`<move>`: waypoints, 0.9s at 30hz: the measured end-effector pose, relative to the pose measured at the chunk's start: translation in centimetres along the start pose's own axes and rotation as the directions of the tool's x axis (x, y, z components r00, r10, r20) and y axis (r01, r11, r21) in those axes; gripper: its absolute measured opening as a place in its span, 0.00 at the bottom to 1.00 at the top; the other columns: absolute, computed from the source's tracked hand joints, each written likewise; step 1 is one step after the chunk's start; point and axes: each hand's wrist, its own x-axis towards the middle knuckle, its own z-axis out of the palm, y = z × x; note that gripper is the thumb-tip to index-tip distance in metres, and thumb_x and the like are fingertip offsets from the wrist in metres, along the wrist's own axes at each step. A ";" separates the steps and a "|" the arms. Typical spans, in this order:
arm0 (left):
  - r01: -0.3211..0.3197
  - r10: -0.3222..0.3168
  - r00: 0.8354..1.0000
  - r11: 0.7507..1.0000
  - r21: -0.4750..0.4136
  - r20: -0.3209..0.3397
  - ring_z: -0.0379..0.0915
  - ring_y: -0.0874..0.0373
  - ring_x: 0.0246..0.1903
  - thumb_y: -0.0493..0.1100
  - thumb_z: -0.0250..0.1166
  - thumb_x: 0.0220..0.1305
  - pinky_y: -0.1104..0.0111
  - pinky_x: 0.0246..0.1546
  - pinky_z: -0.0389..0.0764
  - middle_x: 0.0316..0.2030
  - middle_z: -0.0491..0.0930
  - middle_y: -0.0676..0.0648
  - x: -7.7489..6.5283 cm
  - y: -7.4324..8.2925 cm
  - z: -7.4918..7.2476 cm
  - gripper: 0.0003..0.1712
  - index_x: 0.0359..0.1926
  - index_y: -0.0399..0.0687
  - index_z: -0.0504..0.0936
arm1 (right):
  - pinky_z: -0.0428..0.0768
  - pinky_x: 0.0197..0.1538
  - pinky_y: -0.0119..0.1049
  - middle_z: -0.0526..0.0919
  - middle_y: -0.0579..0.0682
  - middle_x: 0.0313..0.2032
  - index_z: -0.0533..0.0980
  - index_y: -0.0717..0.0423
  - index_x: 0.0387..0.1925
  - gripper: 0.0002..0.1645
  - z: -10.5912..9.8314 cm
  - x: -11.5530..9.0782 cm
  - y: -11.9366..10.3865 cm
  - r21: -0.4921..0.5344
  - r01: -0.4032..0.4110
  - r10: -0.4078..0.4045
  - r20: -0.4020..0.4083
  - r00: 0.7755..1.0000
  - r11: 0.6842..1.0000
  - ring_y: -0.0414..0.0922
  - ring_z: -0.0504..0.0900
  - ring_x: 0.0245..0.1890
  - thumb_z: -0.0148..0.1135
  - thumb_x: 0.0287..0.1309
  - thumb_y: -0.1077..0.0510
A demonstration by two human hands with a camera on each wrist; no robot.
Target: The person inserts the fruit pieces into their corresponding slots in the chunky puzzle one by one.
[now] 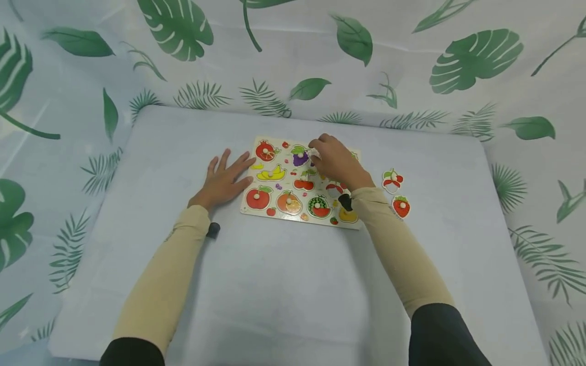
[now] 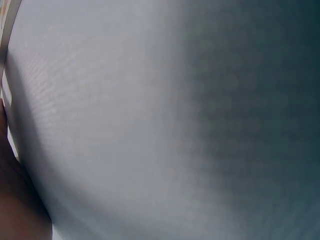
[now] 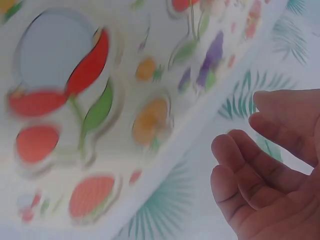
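Observation:
A pale fruit puzzle board (image 1: 293, 217) lies at the middle of the table. My left hand (image 1: 224, 180) rests with spread fingers at its left edge, fingertips overlapping the board. Over the board's upper right part, my right hand (image 1: 336, 160) has bent fingers beside the grape piece (image 1: 300, 156). In the right wrist view its fingers curve loosely, nothing showing between them. A recess (image 3: 50, 50) with red and green shapes around it shows bare on the board. Bananas (image 1: 271, 173), an apple (image 1: 258, 199), an orange (image 1: 289, 203) and a watermelon (image 1: 319, 207) sit in place.
Right of the board, a strawberry piece (image 1: 401, 206) and a red-and-white piece with a green leaf (image 1: 392, 181) lie loose on the white table (image 1: 284, 284). A leaf-print cloth (image 1: 284, 66) hangs behind. The left wrist view shows mostly white tabletop.

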 end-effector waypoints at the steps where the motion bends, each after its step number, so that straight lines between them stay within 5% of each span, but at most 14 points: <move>1: -0.001 0.001 1.000 1.000 -0.001 0.002 0.12 0.48 0.83 0.63 0.51 0.82 0.49 0.78 0.18 0.87 0.41 0.55 0.0 -0.1 0.0 0.39 0.87 0.64 0.53 | 0.77 0.67 0.53 0.79 0.66 0.60 0.77 0.69 0.65 0.22 -0.3 -0.5 0.2 0.005 -0.003 0.003 -0.010 1.000 1.000 0.62 0.78 0.61 0.63 0.75 0.63; 21: 0.015 -0.015 1.000 1.000 -0.009 0.013 0.10 0.49 0.82 0.63 0.51 0.82 0.49 0.77 0.17 0.87 0.39 0.55 0.3 0.1 0.1 0.40 0.87 0.65 0.53 | 0.78 0.63 0.64 0.79 0.70 0.58 0.78 0.72 0.61 0.20 -3.6 -13.0 7.3 0.023 -0.208 0.209 -0.179 0.961 0.978 0.67 0.77 0.59 0.65 0.70 0.68; 27: 0.023 -0.023 1.000 1.000 -0.001 0.015 0.11 0.49 0.82 0.62 0.52 0.82 0.48 0.77 0.17 0.87 0.39 0.55 0.3 0.1 0.0 0.40 0.87 0.65 0.52 | 0.80 0.54 0.64 0.79 0.72 0.54 0.79 0.75 0.57 0.18 -3.1 -16.3 9.5 0.065 -0.186 0.196 -0.223 0.955 0.980 0.67 0.79 0.52 0.65 0.68 0.70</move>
